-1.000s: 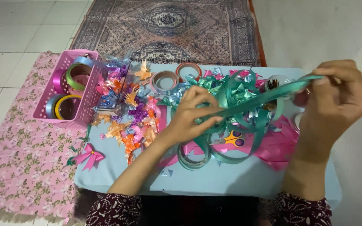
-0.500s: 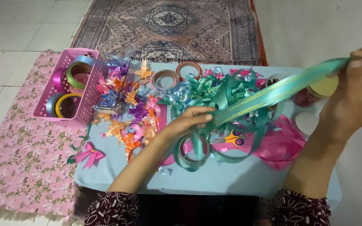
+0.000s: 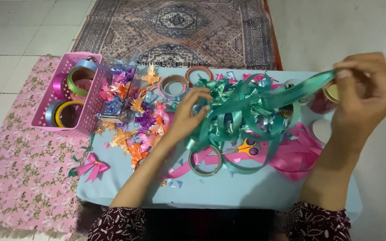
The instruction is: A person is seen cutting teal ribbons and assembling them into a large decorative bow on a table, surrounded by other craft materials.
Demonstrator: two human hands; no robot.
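My right hand [image 3: 362, 96] is raised at the right and pinches the end of a teal ribbon strip [image 3: 302, 87]. The strip runs down and left into a tangled heap of teal ribbon [image 3: 237, 116] on the low light-blue table [image 3: 246, 192]. My left hand [image 3: 190, 114] rests with spread fingers on the left side of that heap, touching the ribbon. A teal ribbon roll [image 3: 205, 161] lies just below the heap, beside yellow-handled scissors [image 3: 248, 146].
A pink basket [image 3: 88, 100] with several ribbon rolls stands at the table's left. Small folded ribbon bows [image 3: 135, 120] in many colours are scattered beside it. A pink bow [image 3: 92, 166], loose pink ribbon [image 3: 298, 154], a floral mat [image 3: 18, 178] and a patterned rug [image 3: 179, 27] surround the table.
My right hand drew the teal strip out to the right, then came back in a little. My left hand slid down over the heap, then back up onto its left side.
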